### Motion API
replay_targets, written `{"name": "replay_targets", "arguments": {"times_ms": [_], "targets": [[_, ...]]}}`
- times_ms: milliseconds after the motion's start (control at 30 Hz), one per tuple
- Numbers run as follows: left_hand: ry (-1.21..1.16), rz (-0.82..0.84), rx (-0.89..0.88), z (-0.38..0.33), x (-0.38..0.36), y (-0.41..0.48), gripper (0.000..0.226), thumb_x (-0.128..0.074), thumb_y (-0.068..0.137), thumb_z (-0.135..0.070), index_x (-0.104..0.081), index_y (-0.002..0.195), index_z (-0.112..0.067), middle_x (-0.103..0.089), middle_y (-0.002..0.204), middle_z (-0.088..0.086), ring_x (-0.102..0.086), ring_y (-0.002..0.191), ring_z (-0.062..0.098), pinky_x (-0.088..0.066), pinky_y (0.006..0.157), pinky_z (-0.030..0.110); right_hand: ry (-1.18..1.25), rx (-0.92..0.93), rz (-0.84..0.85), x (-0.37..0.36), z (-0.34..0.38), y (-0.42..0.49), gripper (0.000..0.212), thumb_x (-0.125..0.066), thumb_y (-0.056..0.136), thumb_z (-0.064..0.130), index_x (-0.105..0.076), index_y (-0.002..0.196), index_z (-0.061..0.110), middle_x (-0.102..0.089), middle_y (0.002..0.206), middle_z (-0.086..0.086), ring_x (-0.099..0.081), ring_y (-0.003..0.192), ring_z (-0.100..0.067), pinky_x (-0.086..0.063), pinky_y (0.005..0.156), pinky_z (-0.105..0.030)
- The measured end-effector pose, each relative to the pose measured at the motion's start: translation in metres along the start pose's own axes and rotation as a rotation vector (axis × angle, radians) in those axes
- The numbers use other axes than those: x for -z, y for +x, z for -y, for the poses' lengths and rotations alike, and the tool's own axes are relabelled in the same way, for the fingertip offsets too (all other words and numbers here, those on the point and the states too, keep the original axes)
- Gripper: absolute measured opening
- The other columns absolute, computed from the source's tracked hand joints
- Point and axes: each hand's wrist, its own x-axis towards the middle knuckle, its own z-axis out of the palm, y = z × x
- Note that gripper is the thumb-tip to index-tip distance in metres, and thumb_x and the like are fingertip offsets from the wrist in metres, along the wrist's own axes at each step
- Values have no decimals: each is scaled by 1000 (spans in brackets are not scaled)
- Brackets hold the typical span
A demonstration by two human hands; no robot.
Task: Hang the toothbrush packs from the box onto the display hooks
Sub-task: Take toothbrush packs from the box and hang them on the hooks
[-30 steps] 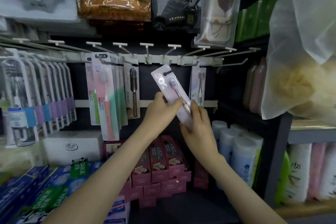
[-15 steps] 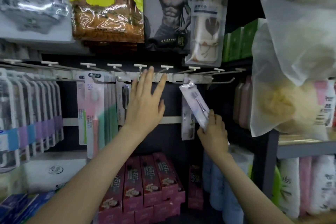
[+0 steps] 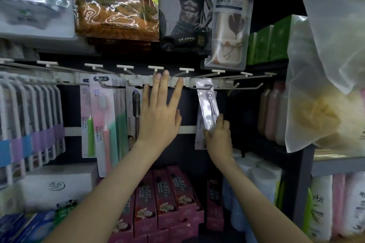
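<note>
Toothbrush pack (image 3: 208,104), tilted, pinched at its lower end by the right hand (image 3: 219,138), top hole up at the hook rail (image 3: 146,81), left hand (image 3: 160,120) spread flat and empty; unseated hole means it likely drops on release.

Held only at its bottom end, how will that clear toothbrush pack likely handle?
Probably stiff and light: the toothbrush pack stands straight though the right hand pinches only its lower end. Its glossy plastic may slip.
</note>
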Motion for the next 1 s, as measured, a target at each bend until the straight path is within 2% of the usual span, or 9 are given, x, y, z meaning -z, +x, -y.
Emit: {"name": "replay_targets", "arguments": {"times_ms": [333, 533, 700, 800, 867, 933, 1000], "targets": [[-18, -15, -49, 8, 2, -4, 78, -63, 82, -12, -27, 151, -13, -26, 153, 25, -16, 144, 36, -24, 113, 56, 146, -117, -96, -22, -1, -8, 69, -58, 93, 21, -19, 147, 0, -32, 139, -19, -42, 123, -37, -45, 94, -44], [-28, 0, -50, 6, 0, -4, 77, -64, 82, -12, -27, 149, -11, -30, 150, 26, -18, 143, 37, -27, 113, 55, 61, -177, 18, -28, 2, 10, 69, -57, 94, 23, -17, 147, 1, -29, 141, -21, -43, 122, -37, -49, 88, -47], [-139, 59, 9, -6, 4, -21, 69, -60, 87, -15, -30, 149, -9, -29, 151, 25, -21, 143, 38, -20, 116, 52, -20, -157, 73, -28, -2, -4, 69, -55, 95, 23, -17, 148, 1, -28, 144, -20, -37, 127, -35, -47, 91, -43], [-314, 158, 54, -35, 10, -61, 60, -60, 88, -18, -40, 143, -4, -39, 144, 26, -39, 133, 40, -32, 110, 48, -63, -36, 76, -11, -12, -55, 60, -51, 96, 22, -24, 147, 2, -34, 144, -18, -39, 126, -31, -45, 94, -41], [-508, 279, 88, -66, 20, -103, 53, -58, 88, -20, -47, 137, -2, -47, 138, 23, -48, 124, 36, -41, 103, 42, -16, 13, 118, 10, -24, -107, 55, -50, 96, 18, -29, 146, 6, -37, 143, -14, -42, 125, -27, -44, 89, -35], [-702, 444, 90, -103, 36, -154, 49, -54, 89, -23, -50, 133, -3, -52, 132, 16, -53, 119, 31, -45, 98, 38, -5, 49, 197, 33, -44, -166, 52, -51, 94, 12, -35, 143, 7, -43, 137, -11, -48, 117, -24, -40, 81, -26], [-855, 663, 69, -137, 57, -206, 48, -53, 90, -25, -49, 135, -7, -52, 132, 10, -54, 117, 26, -49, 93, 37, -20, 45, 314, 49, -74, -224, 50, -51, 92, 9, -38, 141, 7, -46, 132, -11, -50, 111, -26, -42, 80, -29]]}}
